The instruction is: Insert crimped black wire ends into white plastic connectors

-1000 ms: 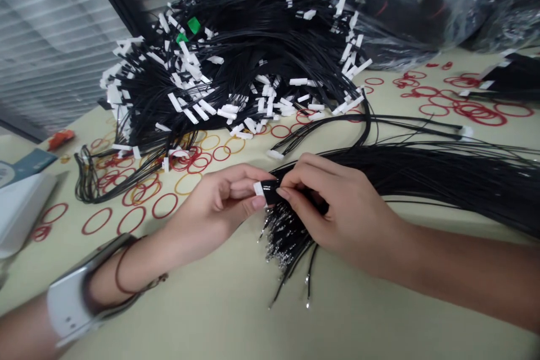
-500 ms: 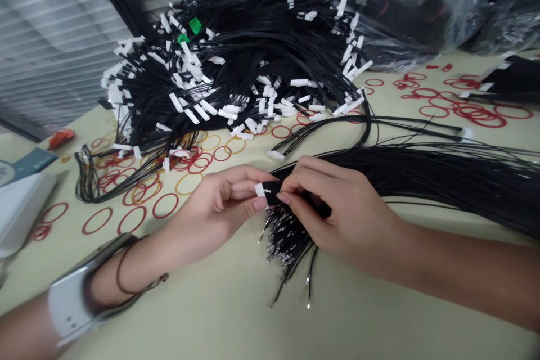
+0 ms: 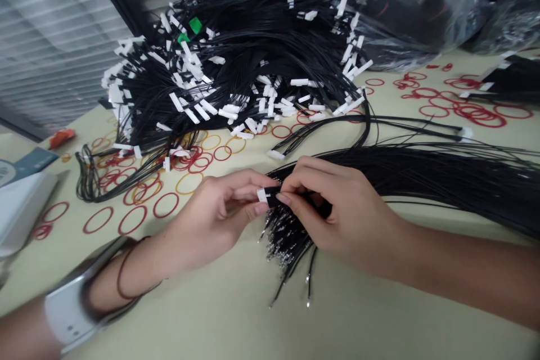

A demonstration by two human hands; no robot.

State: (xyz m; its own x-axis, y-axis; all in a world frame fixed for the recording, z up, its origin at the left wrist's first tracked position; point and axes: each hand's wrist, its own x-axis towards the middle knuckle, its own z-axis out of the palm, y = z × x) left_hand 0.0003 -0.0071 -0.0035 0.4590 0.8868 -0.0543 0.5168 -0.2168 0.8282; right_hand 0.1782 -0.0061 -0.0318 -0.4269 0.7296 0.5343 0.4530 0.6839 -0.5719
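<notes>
Between thumb and fingers, my left hand [image 3: 228, 211] holds a small white connector [image 3: 262, 196] with black wires running out of its right side. Close beside it, my right hand [image 3: 337, 202] pinches black wire just right of the connector; the fingertips hide the exact wire ends. Under and behind my right hand lies a thick bundle of black wires [image 3: 442, 183], which stretches to the right edge. Its loose ends, with shiny metal tips [image 3: 280, 250], fan out below my fingers.
Behind my hands is a large pile of black cables [image 3: 261, 45] with white connectors. Red rubber bands [image 3: 476, 109] and yellow ones lie scattered on the table [image 3: 236, 315]. Clear plastic bags [image 3: 405, 11] stand at the back right. A white box [image 3: 25, 208] sits at the left edge.
My left hand and wrist have shifted slightly, and the white connector sits a little lower and further right. My right hand has hardly moved.
</notes>
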